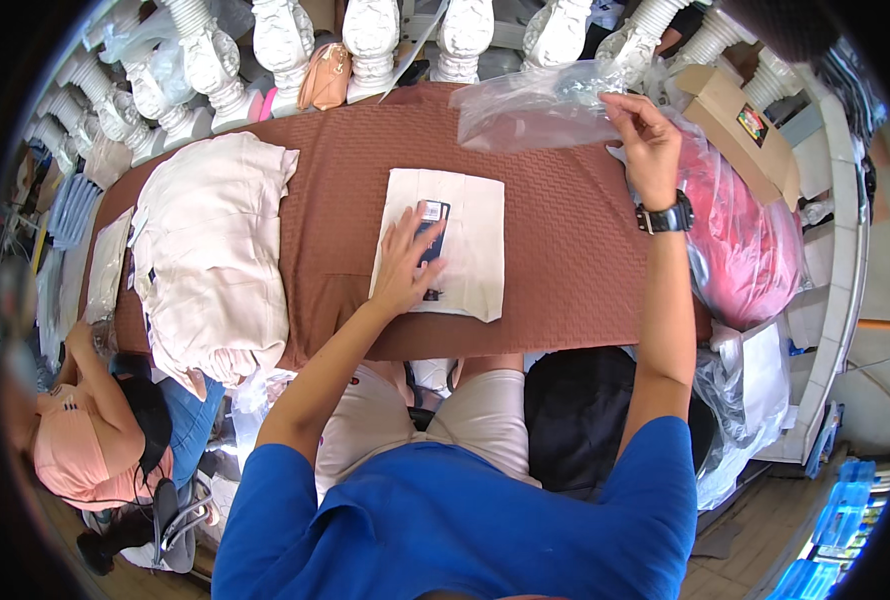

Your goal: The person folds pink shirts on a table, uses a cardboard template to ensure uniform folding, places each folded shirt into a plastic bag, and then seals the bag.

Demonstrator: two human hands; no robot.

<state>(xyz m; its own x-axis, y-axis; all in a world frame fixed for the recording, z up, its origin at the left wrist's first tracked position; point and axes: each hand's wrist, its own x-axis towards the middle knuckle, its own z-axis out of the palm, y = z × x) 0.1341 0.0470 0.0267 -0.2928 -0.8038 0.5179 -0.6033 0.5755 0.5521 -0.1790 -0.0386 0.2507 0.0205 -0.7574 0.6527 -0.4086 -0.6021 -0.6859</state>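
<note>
A folded cream garment (477, 260) lies flat on the brown cloth, in front of me. On it rests a dark blue tag (432, 245) with a white label, partly hidden by my fingers. My left hand (401, 268) is open, its fingers spread over the tag and the garment. Up at the right, my right hand (652, 158) is closed in a pinch on the edge of a clear plastic bag (530, 112). The bag stretches leftward over the table's far edge and looks flat.
A tall pile of cream garments (215, 250) stands at the left of the brown-covered table (565, 250). At the right are a plastic-wrapped red bundle (735, 240) and a cardboard box (740, 125). White balusters (370, 50) line the back beside a tan pouch (325, 77). Another person (95, 430) sits at left.
</note>
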